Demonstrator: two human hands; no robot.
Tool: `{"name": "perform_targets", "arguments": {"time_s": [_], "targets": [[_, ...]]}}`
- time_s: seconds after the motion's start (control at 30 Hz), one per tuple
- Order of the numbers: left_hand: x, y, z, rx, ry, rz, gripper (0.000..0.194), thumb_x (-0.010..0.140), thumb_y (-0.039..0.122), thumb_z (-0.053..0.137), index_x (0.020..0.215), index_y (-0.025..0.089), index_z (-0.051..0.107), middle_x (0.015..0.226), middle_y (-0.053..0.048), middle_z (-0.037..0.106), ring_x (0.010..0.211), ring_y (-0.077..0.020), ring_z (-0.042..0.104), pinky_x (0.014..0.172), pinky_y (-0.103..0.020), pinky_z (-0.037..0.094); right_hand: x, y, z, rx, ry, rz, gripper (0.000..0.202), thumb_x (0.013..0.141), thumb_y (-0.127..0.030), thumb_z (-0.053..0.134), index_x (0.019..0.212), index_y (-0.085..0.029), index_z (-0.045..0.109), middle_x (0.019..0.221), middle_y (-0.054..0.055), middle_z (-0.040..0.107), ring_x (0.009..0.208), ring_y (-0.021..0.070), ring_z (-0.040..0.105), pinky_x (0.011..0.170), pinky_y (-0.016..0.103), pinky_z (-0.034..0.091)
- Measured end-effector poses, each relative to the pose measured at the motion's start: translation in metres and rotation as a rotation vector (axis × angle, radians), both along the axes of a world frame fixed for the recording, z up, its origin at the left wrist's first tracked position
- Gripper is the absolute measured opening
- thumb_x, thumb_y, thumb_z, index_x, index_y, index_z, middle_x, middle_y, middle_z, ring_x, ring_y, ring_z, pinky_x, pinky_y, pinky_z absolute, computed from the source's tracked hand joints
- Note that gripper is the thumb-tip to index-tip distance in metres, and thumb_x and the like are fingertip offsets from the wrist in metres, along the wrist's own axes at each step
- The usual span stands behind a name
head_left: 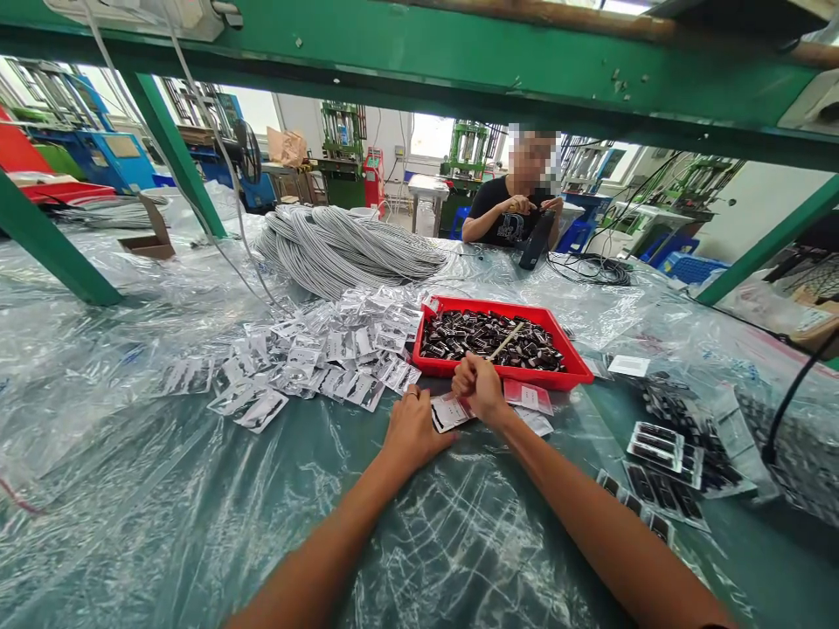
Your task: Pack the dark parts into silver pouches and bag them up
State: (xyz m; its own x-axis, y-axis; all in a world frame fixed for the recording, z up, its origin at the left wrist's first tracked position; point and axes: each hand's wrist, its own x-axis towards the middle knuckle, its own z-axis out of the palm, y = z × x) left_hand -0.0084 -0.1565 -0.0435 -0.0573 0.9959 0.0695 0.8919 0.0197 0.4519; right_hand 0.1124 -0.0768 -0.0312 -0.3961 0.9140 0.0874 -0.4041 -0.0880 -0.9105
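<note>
My left hand [414,428] lies on the plastic-covered table, its fingers at the left edge of a small printed packet [449,412]. My right hand [478,387] is closed around a thin pale stick [506,342] that points up and to the right, over the front edge of a red tray [570,376]. Small dark parts [468,334] fill the tray. Just right of my right hand is a red-topped packet [528,397]. To the left spreads a heap of silvery packets [341,354]. Whether my left fingers grip the packet is hard to see.
Behind the heap lies a big coil of grey cable [347,249]. Packets of black parts [665,454] are at the right. Across the table sits a person [508,210] handling a black object. A green beam [393,52] crosses overhead; thin white cables hang at the left.
</note>
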Motion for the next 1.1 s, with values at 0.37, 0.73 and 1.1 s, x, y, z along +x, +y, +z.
{"name": "perform_targets", "arguments": {"time_s": [0.37,0.73,1.1], "targets": [[-0.003,0.010,-0.015,0.122,-0.127,-0.075,0.033,0.075,0.038,0.074,0.098,0.016,0.066,0.101,-0.010,0.061,0.097,-0.0278,0.061,0.087,-0.038,0.046,-0.029,-0.008,-0.016,0.203,-0.191,-0.083,0.054,0.080,-0.058,0.052,0.043,-0.023,0.033,0.040,-0.006,0.027,0.037,0.0073,0.025,0.043,0.027,0.017],[-0.002,0.007,-0.010,0.110,-0.067,-0.109,0.044,0.076,0.040,0.075,0.111,0.017,0.064,0.111,-0.013,0.061,0.106,-0.0299,0.059,0.091,-0.041,0.046,0.003,0.013,-0.010,0.104,-0.021,-0.107,0.051,0.078,-0.053,0.056,0.046,-0.023,0.030,0.041,-0.008,0.022,0.037,0.0067,0.017,0.042,0.026,0.015],[-0.004,0.007,-0.009,0.116,-0.087,-0.123,0.044,0.075,0.040,0.075,0.111,0.015,0.065,0.109,-0.013,0.061,0.104,-0.0308,0.060,0.090,-0.041,0.046,-0.006,0.008,-0.018,0.166,-0.023,-0.179,0.051,0.080,-0.056,0.054,0.047,-0.024,0.030,0.042,-0.008,0.022,0.038,0.0070,0.018,0.041,0.026,0.016]]}}
